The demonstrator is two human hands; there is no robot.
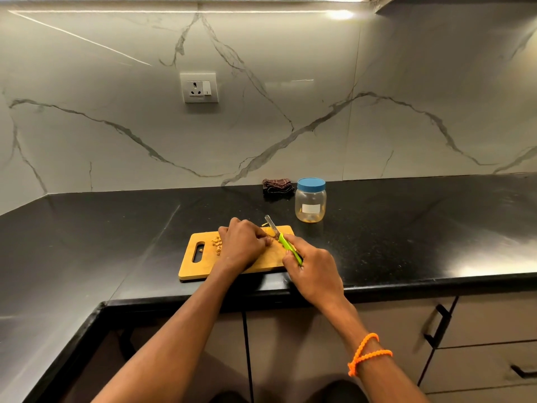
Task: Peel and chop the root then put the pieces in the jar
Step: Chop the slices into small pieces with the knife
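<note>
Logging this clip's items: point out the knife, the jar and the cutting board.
knife (286, 245): head view, on its green handle.
jar (310, 203): head view, on the clear wall below the blue lid.
cutting board (190, 267): head view, on bare wood near the handle slot.

Both forearms (180, 338) are bare, with no sleeves showing. An orange beaded band (366, 353) is looped twice around the right wrist.

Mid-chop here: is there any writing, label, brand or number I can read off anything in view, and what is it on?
No readable text anywhere.
Jar: its white label looks blank or too blurred to read.
Wall socket: no legible marking.
Knife, cutting board: no visible text.
</note>
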